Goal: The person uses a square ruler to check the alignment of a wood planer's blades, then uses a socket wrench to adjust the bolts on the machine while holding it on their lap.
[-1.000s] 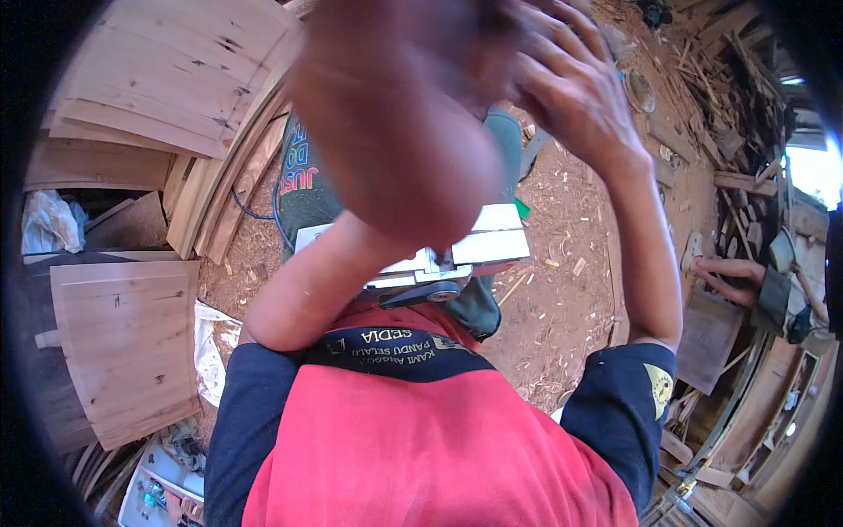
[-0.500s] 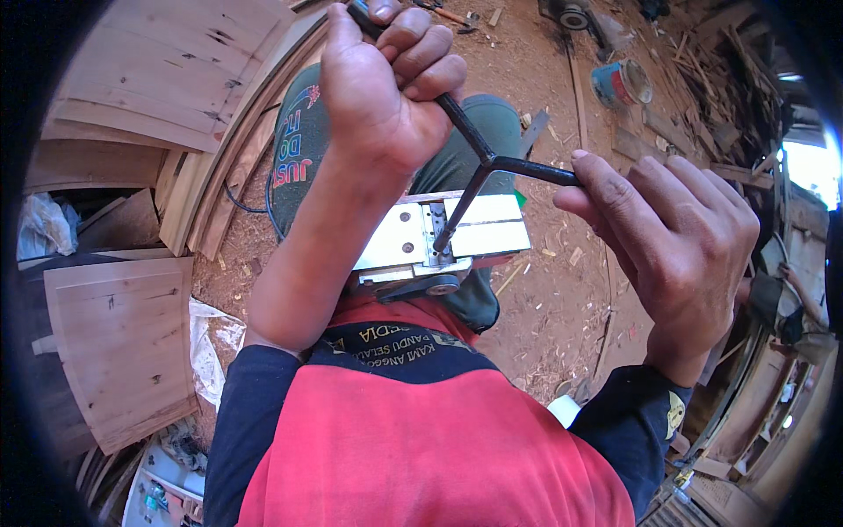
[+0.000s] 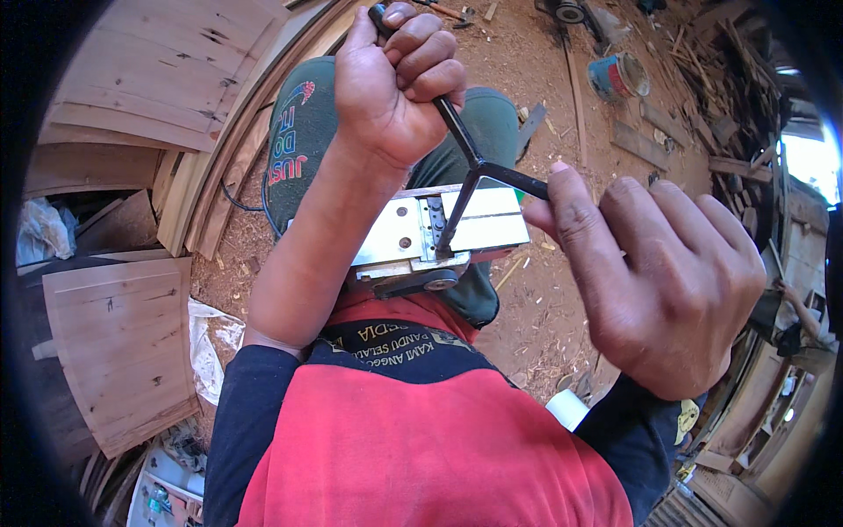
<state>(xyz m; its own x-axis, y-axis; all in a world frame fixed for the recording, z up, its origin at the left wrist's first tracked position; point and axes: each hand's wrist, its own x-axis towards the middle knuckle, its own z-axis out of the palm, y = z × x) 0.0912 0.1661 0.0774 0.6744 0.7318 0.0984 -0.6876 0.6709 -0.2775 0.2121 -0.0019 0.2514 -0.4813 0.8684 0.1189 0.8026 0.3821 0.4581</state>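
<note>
An electric hand planer (image 3: 492, 220) rests bottom-up on my lap, its shiny flat sole facing me and its cutter slot showing across the middle. A black Y-shaped socket wrench (image 3: 475, 162) stands tilted over it, one leg reaching down into the slot at the cutter drum (image 3: 435, 220). My left hand (image 3: 386, 105) is wrapped round the upper leg of the wrench, its palm turned up. On the other side my right hand (image 3: 663, 272) pinches the end of the right leg between thumb and forefinger, the other fingers loosely bent. The fastener under the wrench tip is hidden.
Wooden panels (image 3: 123, 342) and stacked boards stand along the left. Sawdust and shavings cover the floor (image 3: 562, 290). A paint bucket (image 3: 617, 77) lies at the far right, near heaped scrap wood (image 3: 729, 105). A dark cord runs beside my left knee.
The wrench has turned slightly and its joint has shifted left and a little nearer. My right hand has moved left with its leg; my left hand has shifted slightly right.
</note>
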